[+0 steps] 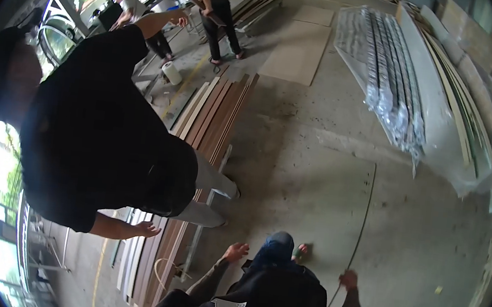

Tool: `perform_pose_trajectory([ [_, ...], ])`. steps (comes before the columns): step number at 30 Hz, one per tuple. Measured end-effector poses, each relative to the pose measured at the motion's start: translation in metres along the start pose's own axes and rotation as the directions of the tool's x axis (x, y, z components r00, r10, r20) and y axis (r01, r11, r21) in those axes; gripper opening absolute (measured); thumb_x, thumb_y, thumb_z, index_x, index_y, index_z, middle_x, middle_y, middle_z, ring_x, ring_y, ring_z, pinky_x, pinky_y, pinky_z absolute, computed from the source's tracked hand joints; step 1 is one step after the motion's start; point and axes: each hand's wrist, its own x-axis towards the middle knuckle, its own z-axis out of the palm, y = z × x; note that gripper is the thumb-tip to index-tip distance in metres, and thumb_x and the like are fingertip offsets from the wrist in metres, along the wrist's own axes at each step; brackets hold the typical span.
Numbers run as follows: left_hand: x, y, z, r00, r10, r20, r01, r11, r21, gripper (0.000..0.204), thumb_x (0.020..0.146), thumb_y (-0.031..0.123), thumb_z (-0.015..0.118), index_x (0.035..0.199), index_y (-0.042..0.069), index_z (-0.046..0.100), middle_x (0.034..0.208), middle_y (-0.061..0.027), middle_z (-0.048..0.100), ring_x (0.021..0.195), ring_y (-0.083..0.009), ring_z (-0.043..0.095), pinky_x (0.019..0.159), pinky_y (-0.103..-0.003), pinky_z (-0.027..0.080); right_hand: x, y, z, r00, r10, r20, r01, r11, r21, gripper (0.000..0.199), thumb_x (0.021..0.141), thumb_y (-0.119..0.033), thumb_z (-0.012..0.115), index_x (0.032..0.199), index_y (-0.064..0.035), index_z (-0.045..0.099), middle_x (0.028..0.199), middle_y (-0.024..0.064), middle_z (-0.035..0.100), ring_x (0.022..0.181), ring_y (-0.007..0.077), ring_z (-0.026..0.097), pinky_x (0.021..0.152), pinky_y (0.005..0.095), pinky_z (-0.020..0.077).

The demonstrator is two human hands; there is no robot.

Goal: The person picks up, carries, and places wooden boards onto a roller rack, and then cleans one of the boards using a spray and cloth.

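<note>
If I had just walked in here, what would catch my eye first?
Probably the person in a black shirt leaning over the long brown and white boards stacked on the concrete floor. At right lie plastic-wrapped bundles. Near the bottom, the wearer's right hand is at a thin cord; the left hand is empty.

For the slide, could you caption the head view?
Left hand free near stacked wooden boards; right hand on a thin cord.

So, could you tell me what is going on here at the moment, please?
The person wearing the camera walks across a concrete floor. The right hand grips a long thin strip that curves away over the floor; the left hand is open and holds nothing. Beside them a co-worker in black bends over a stack of long brown and white boards. Plastic-wrapped bundles lie to the right.
</note>
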Motion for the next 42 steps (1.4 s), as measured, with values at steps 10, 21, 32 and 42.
perform_pose_trajectory([
  [10,0.166,0.145,-0.027,0.862,-0.499,-0.09,0.465,0.849,-0.251,0.055,0.094,0.051,0.056,0.125,0.006,0.061,0.114,-0.0074,0.067,0.095,-0.0222,0.065,0.077,-0.035,0.05,0.374,-0.345,-0.126,0.978,-0.035,-0.207,0.071,0.983,0.168,0.03,0.103,-0.038,0.048,0.09,-0.0118,0.054,0.074,-0.0022,0.055,0.068,0.0073,0.053,0.06,0.0253,0.0457],
  [21,0.394,0.471,-0.237,0.869,-0.062,-0.49,-0.211,0.85,-0.482,0.039,0.098,0.032,0.058,0.119,-0.001,0.062,0.099,-0.007,0.069,0.086,-0.0141,0.065,0.077,-0.03,0.054,0.467,-0.093,-0.039,0.918,-0.154,0.366,0.257,0.934,-0.25,0.027,0.096,-0.031,0.052,0.098,-0.008,0.067,0.099,0.0123,0.069,0.091,0.0251,0.067,0.079,0.0415,0.0505],
  [32,0.588,0.522,-0.309,0.86,-0.244,-0.448,0.191,0.968,-0.161,0.053,0.092,0.051,0.059,0.11,0.002,0.07,0.101,-0.015,0.072,0.094,-0.0259,0.069,0.081,-0.042,0.054,0.967,-0.428,-0.07,0.851,-0.36,0.383,0.501,0.777,-0.382,0.026,0.094,-0.026,0.057,0.079,-0.0061,0.065,0.074,0.0081,0.066,0.067,0.0177,0.065,0.06,0.0347,0.0499],
  [42,0.77,0.679,-0.368,0.785,-0.57,-0.244,0.438,0.788,-0.432,0.052,0.095,0.05,0.055,0.096,0.001,0.07,0.072,-0.0113,0.068,0.066,-0.0196,0.065,0.058,-0.038,0.051,1.337,-0.742,-0.111,0.996,0.008,0.092,0.003,0.992,-0.125,0.033,0.102,-0.037,0.047,0.09,-0.0101,0.061,0.074,0.0032,0.064,0.064,0.0123,0.06,0.055,0.0281,0.0478],
])
